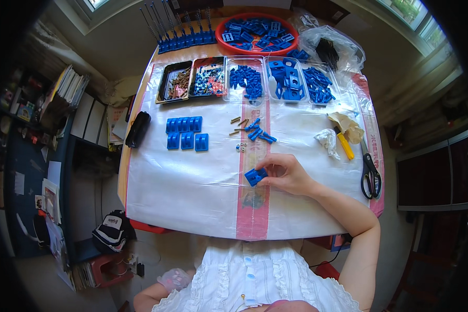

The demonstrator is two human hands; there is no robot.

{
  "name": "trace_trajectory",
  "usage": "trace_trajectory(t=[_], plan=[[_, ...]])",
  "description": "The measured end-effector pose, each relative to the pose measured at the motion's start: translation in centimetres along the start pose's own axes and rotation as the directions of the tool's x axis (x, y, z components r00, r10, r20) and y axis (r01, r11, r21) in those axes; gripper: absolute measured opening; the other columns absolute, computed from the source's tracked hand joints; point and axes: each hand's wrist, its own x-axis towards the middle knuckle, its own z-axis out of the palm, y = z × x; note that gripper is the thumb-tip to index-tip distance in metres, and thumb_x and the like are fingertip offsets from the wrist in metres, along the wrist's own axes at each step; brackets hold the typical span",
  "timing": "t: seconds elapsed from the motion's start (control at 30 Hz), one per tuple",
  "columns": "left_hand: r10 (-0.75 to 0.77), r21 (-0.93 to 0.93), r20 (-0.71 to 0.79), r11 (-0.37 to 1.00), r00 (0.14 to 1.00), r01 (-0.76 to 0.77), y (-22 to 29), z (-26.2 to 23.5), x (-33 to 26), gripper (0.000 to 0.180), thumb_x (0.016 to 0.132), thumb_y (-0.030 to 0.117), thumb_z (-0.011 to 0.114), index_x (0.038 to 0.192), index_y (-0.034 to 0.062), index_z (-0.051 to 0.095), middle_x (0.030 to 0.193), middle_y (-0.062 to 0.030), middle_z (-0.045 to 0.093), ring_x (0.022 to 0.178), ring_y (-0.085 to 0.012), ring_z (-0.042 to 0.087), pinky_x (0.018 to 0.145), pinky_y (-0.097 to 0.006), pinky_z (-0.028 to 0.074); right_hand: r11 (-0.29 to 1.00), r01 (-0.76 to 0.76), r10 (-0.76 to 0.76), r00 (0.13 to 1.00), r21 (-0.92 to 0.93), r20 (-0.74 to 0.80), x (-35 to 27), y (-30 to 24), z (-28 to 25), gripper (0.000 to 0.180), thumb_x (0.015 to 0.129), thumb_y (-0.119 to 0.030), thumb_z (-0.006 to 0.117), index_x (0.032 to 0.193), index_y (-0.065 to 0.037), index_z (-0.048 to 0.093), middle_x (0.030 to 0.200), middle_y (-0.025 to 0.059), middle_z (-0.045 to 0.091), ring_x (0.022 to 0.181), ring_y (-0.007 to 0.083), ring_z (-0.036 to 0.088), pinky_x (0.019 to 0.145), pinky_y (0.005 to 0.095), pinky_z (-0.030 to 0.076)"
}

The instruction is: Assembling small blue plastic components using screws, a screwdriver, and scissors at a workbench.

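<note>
Left hand: out of sight, so I cannot tell how its fingers stand; part of the left arm shows at the lower edge.
Right hand: clamped on one blue block, thumb and forefinger pinching its right side.
Held block: a small, squarish piece in deep, glossy blue, tilted, with a darker hollow on the visible face; finer detail is too small to tell.
Where it is: over the red strip of the counter's white cover, toward the near side.
Just beyond the hand: small nuts, then loose blue pegs and brass-coloured screws.
Left of these: finished-looking blue blocks in two rows, with curved tops.
Right side: black-handled scissors and a yellow-handled tool near crumpled paper.
Farther back: five trays side by side, holding screws, small metal bits and blue parts.
Far edge: a red basin heaped with blue pieces.
</note>
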Motion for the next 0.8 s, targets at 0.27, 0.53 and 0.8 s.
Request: trace_trajectory(t=[0.27,0.53,0.8], plan=[[0.486,0.316,-0.109,0.844,0.867,-0.433,11.5,-16.7,-21.5,0.031,0.097,0.033,0.067,0.106,0.0037,0.069,0.068,-0.0121,0.069,0.062,-0.0289,0.069,0.06,-0.038,0.055,1.0,-0.014,0.014,1.0,0.01,-0.004,-0.1,-0.1,-0.1,0.033,0.078,-0.01,0.089,0.107,-0.007,0.073,0.08,-0.0031,0.061,0.07,0.0042,0.052,0.062,0.0231,0.042],[0.5,0.289,-0.854,0.685,0.142,-0.669,18.0,-34.8,-22.3,0.018,0.091,0.009,0.076,0.107,0.0026,0.072,0.073,-0.0081,0.069,0.065,-0.014,0.064,0.063,-0.03,0.05,1.0,-0.019,0.019,1.0,0.022,-0.001,-0.1,0.3,0.1,0.032,0.079,-0.007,0.087,0.108,-0.007,0.073,0.081,-0.0037,0.06,0.071,0.0034,0.052,0.062,0.0223,0.041],[0.426,0.397,-0.904,0.857,0.019,-0.328,22.9,-48.6,-10.3,0.013,0.082,0.014,0.079,0.092,0.0063,0.08,0.095,-0.0173,0.076,0.087,-0.0353,0.073,0.082,-0.044,0.058,1.0,-0.007,0.008,1.0,0.013,-0.013,-0.2,0.8,-0.1,0.031,0.08,-0.008,0.087,0.108,-0.006,0.074,0.081,-0.0038,0.06,0.071,0.003,0.051,0.062,0.0219,0.041]])
